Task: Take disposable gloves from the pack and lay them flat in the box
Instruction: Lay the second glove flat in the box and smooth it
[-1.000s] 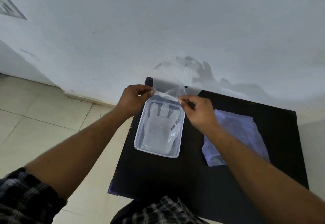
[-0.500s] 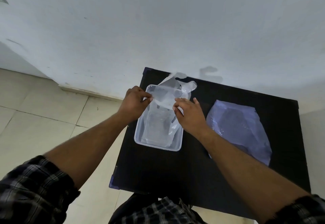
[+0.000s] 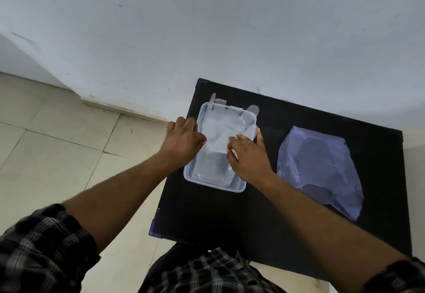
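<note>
A clear plastic box [image 3: 208,181] sits on the black table [image 3: 264,212], left of middle. A thin clear glove [image 3: 220,129] lies over the box, and its fingertips hang past the far rim. My left hand [image 3: 184,141] pinches the glove's left edge over the box's left side. On the glove's right edge, by the right rim, my right hand [image 3: 249,154] holds it with fingers bent. More clear gloves lie underneath in the box. The glove pack [image 3: 322,168], a crumpled bluish plastic bag, rests on the table to the right.
A white wall [image 3: 230,28] rises directly behind the table. Beige floor tiles [image 3: 57,150] lie to the left, below the table's left edge. My checked shirt shows at the bottom.
Both hands have lowered the glove from above the box's far end down onto the box. The glove now lies spread over the box instead of hanging in the air.
</note>
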